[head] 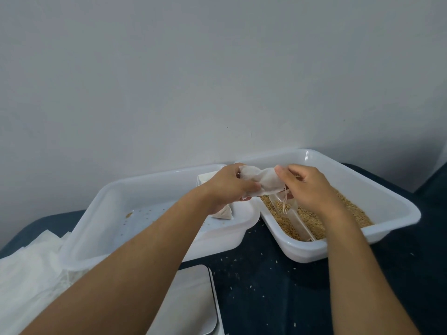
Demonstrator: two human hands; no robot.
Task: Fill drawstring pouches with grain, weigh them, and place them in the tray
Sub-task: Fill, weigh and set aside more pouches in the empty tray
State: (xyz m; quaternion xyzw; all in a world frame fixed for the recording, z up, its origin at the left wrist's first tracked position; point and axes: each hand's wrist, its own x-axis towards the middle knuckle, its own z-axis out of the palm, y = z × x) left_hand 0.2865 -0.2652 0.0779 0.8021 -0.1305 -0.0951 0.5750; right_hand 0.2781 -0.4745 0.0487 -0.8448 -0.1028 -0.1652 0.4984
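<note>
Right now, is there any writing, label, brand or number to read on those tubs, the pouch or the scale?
None can be read.
Left tub: plain white, no label.
Right tub: plain white, no label.
Pouch, held by both hands: plain cloth, no print.
Scale: only its bare plate shows; no display is in view.

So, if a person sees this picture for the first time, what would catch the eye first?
Probably the two hands at the centre: the left hand and right hand each hold an end of a white pouch above the place where two white trays meet. Next, the golden grain in the right tray, with a clear scoop lying in it. The left tray holds a filled pouch and stray grains.
</note>
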